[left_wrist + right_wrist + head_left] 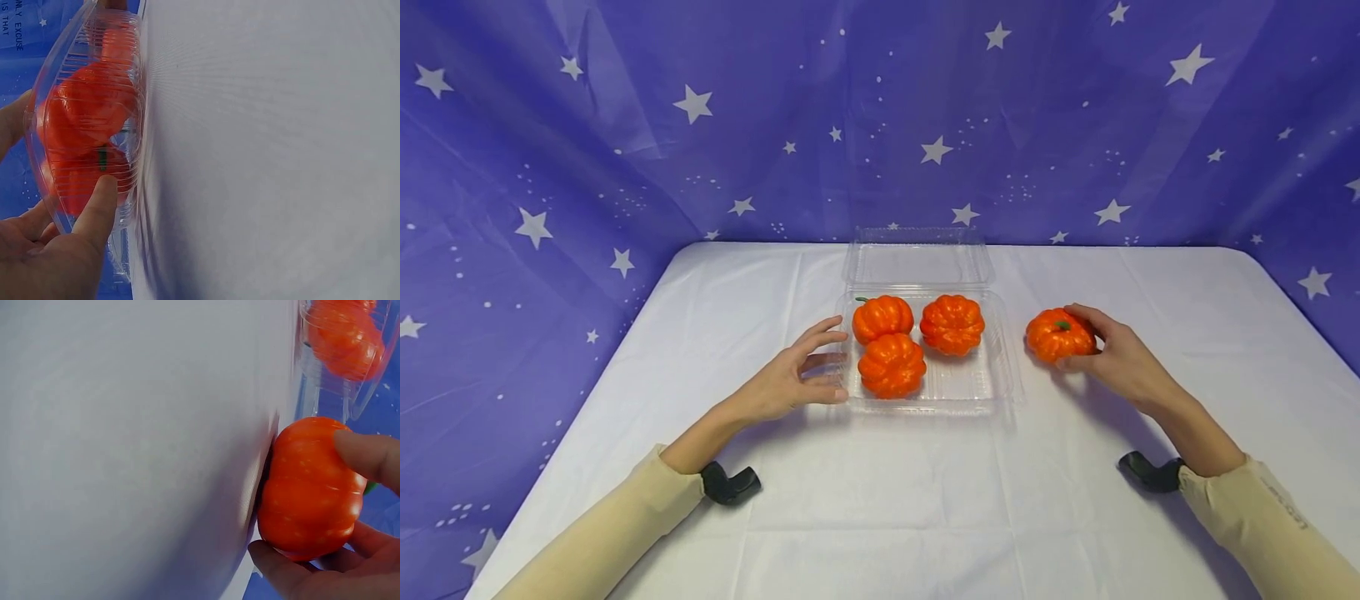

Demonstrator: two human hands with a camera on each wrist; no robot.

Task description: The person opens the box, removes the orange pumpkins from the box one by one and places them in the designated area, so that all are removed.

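A clear plastic clamshell container [955, 398] stands on the table with its lid raised at the back. Inside it are three small orange pumpkins: one with a green stem [882, 320], one at the right [952, 325] and one at the front [892, 367]. My left hand [790, 375] rests at the container's left side with fingers spread; the left wrist view has a fingertip [107, 187] against the clear wall. To the right of the container, my right hand [1116, 354] grips a fourth pumpkin [312, 487] between thumb and fingers, low over the cloth.
A white cloth [895, 500] covers the table. Behind it and at the sides hangs a purple-blue curtain [850, 100] with white stars. The container's open lid [919, 260] extends toward the table's back edge. Black wrist devices [730, 483] stick out from both sleeves.
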